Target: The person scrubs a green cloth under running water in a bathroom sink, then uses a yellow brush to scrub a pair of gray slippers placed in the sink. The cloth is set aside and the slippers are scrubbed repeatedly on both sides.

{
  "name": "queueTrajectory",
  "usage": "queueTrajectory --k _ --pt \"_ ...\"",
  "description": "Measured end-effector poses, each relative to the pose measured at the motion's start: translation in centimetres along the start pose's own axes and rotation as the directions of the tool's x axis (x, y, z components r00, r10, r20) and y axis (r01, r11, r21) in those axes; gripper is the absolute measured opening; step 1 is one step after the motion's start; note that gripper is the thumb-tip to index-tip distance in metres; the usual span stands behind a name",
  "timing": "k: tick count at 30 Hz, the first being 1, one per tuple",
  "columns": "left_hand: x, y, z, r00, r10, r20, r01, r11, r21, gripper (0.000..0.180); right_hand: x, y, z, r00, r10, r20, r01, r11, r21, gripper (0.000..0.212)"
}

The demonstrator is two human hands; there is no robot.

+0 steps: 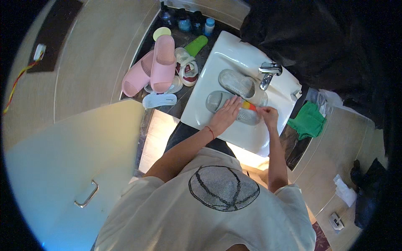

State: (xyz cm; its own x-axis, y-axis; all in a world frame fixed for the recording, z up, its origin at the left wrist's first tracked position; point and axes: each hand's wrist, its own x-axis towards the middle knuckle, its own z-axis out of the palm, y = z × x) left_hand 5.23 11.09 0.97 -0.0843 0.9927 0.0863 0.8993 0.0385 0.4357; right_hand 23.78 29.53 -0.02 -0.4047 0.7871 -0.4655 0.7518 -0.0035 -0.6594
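Two pale grey slippers lie in the white sink [201,111]. The farther slipper [236,83] rests below the tap. On the nearer slipper [214,100], my left hand [226,113] lies flat with fingers stretched out, covering its middle. My right hand [268,115] is closed in a pinch at the right end of a small yellow, orange and red thing [249,106]. That thing lies across the nearer slipper, between my two hands. Its left end is near my left fingertips, and its exact kind is unclear.
A chrome tap [270,73] reaches over the sink. To the left are pink slippers [163,62], white sneakers [187,67], insoles [159,100] and several bottles [184,21]. A green cloth [308,120] lies on the right; dark fabric [301,33] hangs behind.
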Motion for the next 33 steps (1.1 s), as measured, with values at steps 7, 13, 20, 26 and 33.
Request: queueTrajectory --k 7,13,20,26,33 --pt "0.1 0.2 0.1 0.997 0.076 0.006 -0.076 0.992 0.103 0.049 1.6 1.7 9.2 0.871 -0.477 -0.117 0.454 0.873 -0.182 0.032" --pt "0.1 0.0 0.6 0.998 0.059 0.010 -0.060 0.992 0.113 0.050 0.4 1.7 2.9 0.992 -0.125 -0.001 0.125 0.991 -0.056 0.024" --pt "-0.2 -0.4 1.1 0.999 0.035 -0.007 -0.034 0.995 0.089 0.049 0.6 -1.5 1.1 0.994 -0.099 0.042 0.104 0.982 -0.155 0.027" --pt "0.1 0.2 0.0 0.998 0.046 -0.051 -0.044 0.998 0.037 0.047 2.0 1.0 6.9 0.952 -0.265 0.153 0.268 0.963 -0.001 0.025" --pt "0.2 -0.3 0.5 0.998 0.058 0.004 -0.058 0.994 0.090 0.045 4.8 2.9 -1.0 0.913 -0.152 0.378 0.177 0.984 -0.033 0.030"
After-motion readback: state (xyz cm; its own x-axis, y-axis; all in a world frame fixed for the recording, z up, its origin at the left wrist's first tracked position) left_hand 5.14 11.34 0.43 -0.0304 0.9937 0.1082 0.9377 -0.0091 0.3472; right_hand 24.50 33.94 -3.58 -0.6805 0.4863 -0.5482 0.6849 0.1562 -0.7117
